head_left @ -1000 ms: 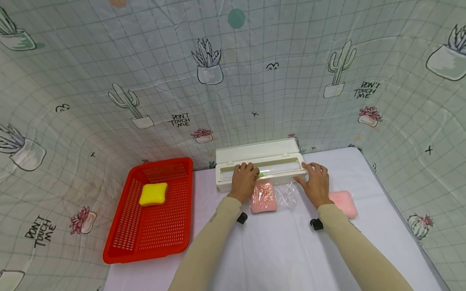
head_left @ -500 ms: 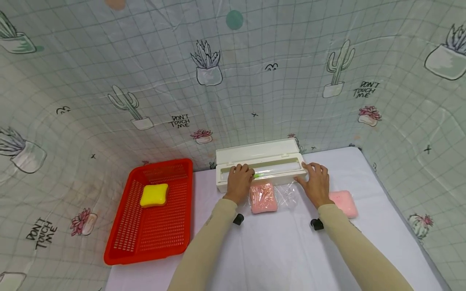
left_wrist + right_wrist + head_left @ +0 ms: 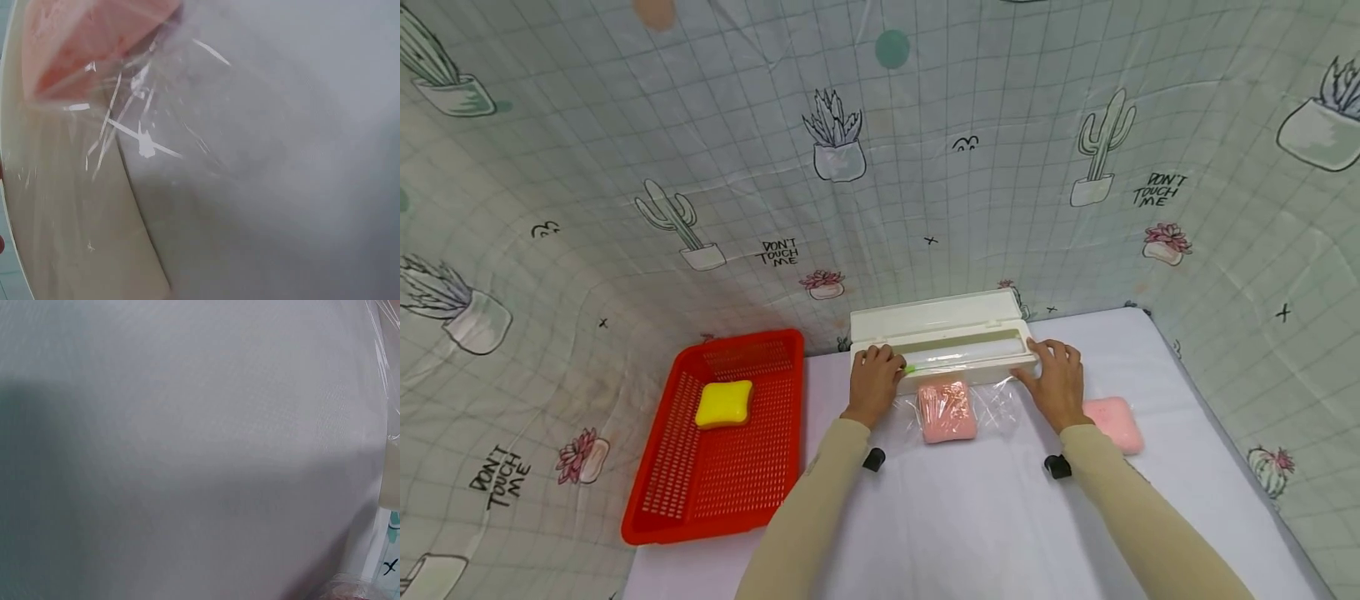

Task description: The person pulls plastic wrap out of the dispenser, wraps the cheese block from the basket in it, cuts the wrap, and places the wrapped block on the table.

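Observation:
A white cling film dispenser (image 3: 1006, 369) stands at the back of the table with its lid raised and a film roll inside. My left hand (image 3: 875, 385) is at its front left, curled over the edge and holding a small green slide cutter (image 3: 910, 368). Gripping the right end is my right hand (image 3: 1057, 385), thumb in front and fingers on top. Clear cling film (image 3: 997, 408) spreads forward from the dispenser, over or around a pink sponge (image 3: 947, 412). The left wrist view shows this sponge (image 3: 94, 44) under creased film (image 3: 144, 112). Neither wrist view shows the hands' grip clearly.
A red basket (image 3: 737, 479) stands at the left with a yellow sponge (image 3: 724, 404) in it. Another pink sponge (image 3: 1116, 423) lies beside my right wrist. A patterned curtain (image 3: 970, 192) rises behind the white-covered table (image 3: 962, 517).
My left hand has moved left along the dispenser's front edge, and the green slide cutter has moved with it. My right hand has kept its place at the right end.

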The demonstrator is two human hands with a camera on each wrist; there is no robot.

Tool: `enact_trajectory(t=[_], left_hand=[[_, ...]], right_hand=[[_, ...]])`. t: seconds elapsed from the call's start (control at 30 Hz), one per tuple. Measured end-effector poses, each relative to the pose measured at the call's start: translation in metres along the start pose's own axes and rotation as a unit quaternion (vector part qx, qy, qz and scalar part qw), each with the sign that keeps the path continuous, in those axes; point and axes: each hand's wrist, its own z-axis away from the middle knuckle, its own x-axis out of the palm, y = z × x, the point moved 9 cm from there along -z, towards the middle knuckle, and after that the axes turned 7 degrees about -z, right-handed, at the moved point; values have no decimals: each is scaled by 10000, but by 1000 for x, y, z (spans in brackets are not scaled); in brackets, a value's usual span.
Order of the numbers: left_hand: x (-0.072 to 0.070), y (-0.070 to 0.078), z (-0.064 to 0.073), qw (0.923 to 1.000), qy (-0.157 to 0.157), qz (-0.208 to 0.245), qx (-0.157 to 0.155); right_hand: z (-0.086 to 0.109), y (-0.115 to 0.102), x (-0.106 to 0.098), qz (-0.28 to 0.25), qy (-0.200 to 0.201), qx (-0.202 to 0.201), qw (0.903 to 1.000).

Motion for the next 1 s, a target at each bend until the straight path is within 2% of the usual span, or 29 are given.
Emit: enact_trajectory(t=[0.1, 0.27, 0.4, 0.6, 1.0], left_hand=[[-1, -7, 4, 9998, 145, -85, -68], [-2, -16, 10, 9998, 125, -130, -121], [-3, -21, 13, 9997, 117, -193, -56], [-9, -29, 18, 9991, 305, -301, 29], [-10, -53, 30, 9989, 14, -455, -72]], right_hand=[[0, 1, -1, 0, 3, 20, 10000], [1, 1, -3, -18, 26, 2, 10000], [1, 0, 1, 0, -51, -3, 10000], [0, -2, 6, 20, -119, 25, 9999], [1, -4, -1, -117, -32, -12, 9999]])
